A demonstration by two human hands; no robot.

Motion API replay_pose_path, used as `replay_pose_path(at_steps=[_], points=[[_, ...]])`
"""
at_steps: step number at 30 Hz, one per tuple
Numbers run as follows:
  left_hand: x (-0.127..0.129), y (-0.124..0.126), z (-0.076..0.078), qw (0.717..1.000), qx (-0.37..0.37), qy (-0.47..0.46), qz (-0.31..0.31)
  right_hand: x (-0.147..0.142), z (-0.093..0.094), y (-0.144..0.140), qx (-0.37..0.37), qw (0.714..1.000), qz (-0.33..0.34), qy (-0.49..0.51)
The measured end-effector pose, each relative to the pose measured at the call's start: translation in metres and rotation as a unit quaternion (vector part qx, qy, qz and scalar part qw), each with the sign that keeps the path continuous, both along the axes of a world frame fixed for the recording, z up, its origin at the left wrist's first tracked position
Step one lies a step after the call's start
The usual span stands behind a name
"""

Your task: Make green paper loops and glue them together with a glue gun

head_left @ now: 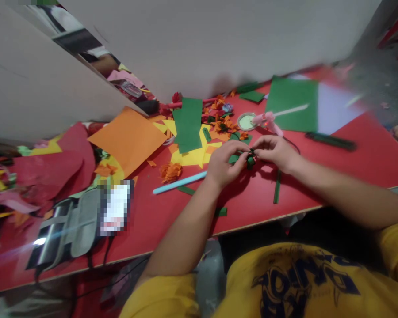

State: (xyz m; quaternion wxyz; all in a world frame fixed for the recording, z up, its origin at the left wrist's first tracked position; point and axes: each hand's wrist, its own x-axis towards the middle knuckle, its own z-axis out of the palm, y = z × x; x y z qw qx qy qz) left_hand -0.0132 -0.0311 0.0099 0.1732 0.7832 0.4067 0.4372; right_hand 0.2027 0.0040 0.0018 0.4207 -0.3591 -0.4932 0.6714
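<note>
Both hands meet over the red table, their fingertips pinching a small dark green paper piece [251, 161] that looks curled. My left hand [226, 161] is closed on its left side, thumb and index finger together. From the right, my right hand [274, 152] pinches the same piece; the fingers partly hide its shape. Just behind the hands lie a pink glue gun [267, 120] with a small red light and a round dish [246, 121]. A light blue stick [181, 182] rests left of my left wrist, beside an orange paper flower [170, 172].
Green sheets [189, 126], an orange sheet [129, 141] and yellow scraps cover the table's back. A dark green cutter-like tool [331, 140] lies at right. Green strips [277, 187] lie near the front edge. A phone-like device [117, 207] and an open grey case [82, 223] stand at left.
</note>
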Motion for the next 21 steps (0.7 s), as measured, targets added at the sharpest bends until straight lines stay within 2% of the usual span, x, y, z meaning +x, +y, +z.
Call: replay_pose_path(at_steps=[6, 12, 21], points=[[0.001, -0.002, 0.001, 0.997, -0.062, -0.026, 0.031, 0.002, -0.003, 0.003, -0.001, 1.000, 0.018, -0.023], [-0.007, 0.002, 0.003, 1.000, 0.019, 0.016, -0.003, 0.004, -0.005, 0.005, 0.000, 0.999, 0.018, -0.040], [-0.010, 0.002, 0.004, 0.997, 0.054, 0.051, -0.011, 0.005, -0.005, 0.005, -0.018, 0.999, 0.025, -0.042]])
